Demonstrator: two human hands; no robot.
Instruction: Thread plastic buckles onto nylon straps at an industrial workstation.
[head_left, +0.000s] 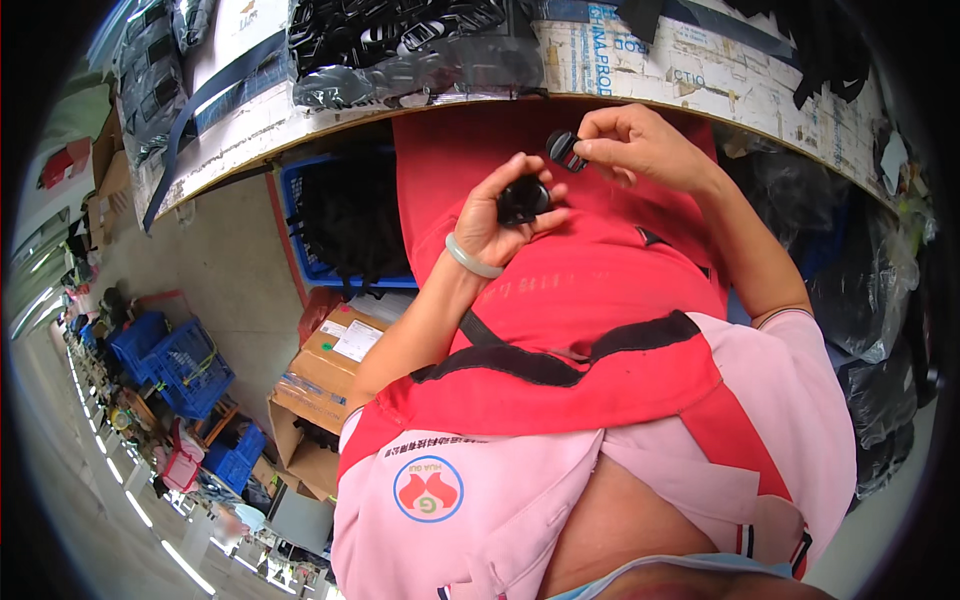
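My left hand (487,215), with a pale bangle (472,258) at the wrist, is palm up over the red apron (590,255). Its fingers curl around black plastic buckle parts (523,200); how many lie there I cannot tell. Just to the right and slightly higher, my right hand (640,147) pinches a black plastic buckle (566,151) between thumb and fingertips. A small gap separates that buckle from the left fingertips. Both hands are held close to the near edge of the workbench (640,75).
On the bench stands a clear plastic bag (420,80) full of black buckles, with dark webbing (225,85) left of it. Beneath it is a blue crate (293,215) of black straps. A cardboard box (325,375) stands at my left, dark plastic bags (870,310) at my right.
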